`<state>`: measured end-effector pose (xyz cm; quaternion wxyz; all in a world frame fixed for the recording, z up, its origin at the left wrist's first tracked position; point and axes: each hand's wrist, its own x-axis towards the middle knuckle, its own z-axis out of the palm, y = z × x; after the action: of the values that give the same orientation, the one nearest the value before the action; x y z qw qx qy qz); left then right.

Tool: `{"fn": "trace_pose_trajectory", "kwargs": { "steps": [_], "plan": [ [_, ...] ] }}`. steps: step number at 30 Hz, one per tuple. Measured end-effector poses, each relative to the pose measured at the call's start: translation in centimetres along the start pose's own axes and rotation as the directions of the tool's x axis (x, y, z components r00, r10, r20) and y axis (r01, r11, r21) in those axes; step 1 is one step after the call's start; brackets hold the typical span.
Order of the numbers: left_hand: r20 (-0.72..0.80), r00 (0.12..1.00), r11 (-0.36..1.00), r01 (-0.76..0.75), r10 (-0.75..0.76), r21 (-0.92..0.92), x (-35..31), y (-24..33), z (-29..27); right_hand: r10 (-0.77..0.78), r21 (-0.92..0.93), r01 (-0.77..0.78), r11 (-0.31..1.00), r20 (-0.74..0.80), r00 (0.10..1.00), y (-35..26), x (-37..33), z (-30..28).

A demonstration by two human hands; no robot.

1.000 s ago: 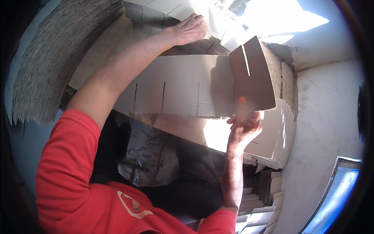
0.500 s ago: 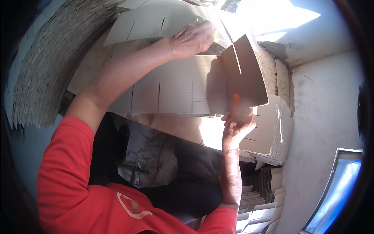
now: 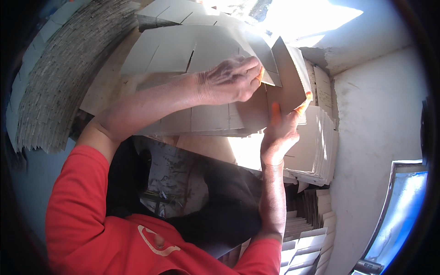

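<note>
Nearest the body, a red sleeve (image 3: 87, 220) is seen; above the lap, a slotted cardboard sheet (image 3: 215, 117) is gripped by the right hand (image 3: 279, 133) at its raised end flap and pressed down by the left hand (image 3: 229, 80); folding seems only begun, one flap up; beyond, flat cardboard stacks (image 3: 316, 142) wait, apparently unfolded.

left hand (image 3: 229, 81) lower, maybe pressing cardboard flap (image 3: 286, 78)

A tall stack of flat cardboard sheets (image 3: 50, 101) curves along the left; another pile (image 3: 316, 146) leans against the pale wall (image 3: 380, 119).
</note>
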<state>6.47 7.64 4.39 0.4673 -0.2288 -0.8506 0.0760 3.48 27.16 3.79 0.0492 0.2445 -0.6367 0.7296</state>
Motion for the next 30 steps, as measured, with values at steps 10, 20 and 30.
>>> {"fn": "trace_pose_trajectory", "kwargs": {
  "steps": [10, 20, 30],
  "plan": [
    [0.3, 0.92, 0.818, 0.369, -0.252, -0.442, 2.8, 0.4, -5.0, 0.165, -0.918, 0.377, 0.125, 0.394, 0.904, -6.1, 2.8, 2.6],
    [0.571, 0.723, 0.8, 0.573, -0.39, -0.179, 0.8, -1.7, -6.5, 0.497, -0.87, 0.346, 0.352, 0.486, 0.719, 1.2, 8.7, 3.9],
    [0.516, 0.802, 0.796, 0.509, -0.301, -0.328, -3.7, 5.9, -10.4, -0.419, -0.862, 0.394, 0.319, 0.244, 0.875, 3.1, 5.7, -13.5]
  ]
}}
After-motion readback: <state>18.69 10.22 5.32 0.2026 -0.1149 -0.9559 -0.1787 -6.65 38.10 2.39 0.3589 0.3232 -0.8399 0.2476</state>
